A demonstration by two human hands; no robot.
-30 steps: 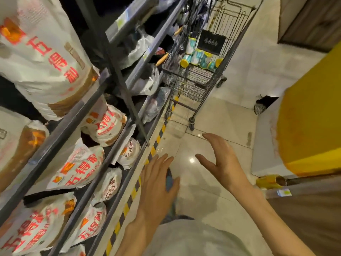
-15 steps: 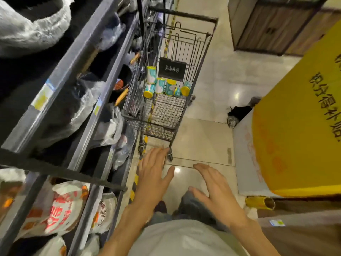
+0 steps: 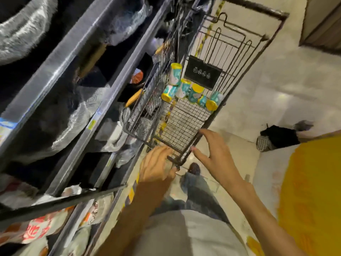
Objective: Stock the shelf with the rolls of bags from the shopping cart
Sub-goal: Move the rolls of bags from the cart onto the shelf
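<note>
At the near end of the shopping cart (image 3: pixel 186 126), the left hand (image 3: pixel 156 165) is seen with fingers curled over the near rim, while the right hand (image 3: pixel 215 154) is held beside the near right corner, fingers spread and gripping nothing. The shelf (image 3: pixel 103 100) of bagged goods flanks the cart's left side. About 6 rolls of bags (image 3: pixel 191 91) lie across the basket's far end, below a black sign (image 3: pixel 203 74).

Wire shopping cart (image 3: pixel 181 126) on the pale tiled floor (image 3: pixel 276 74).
Teal-and-yellow rolls of bags (image 3: pixel 191 90) lie clustered on its mesh bottom.
</note>
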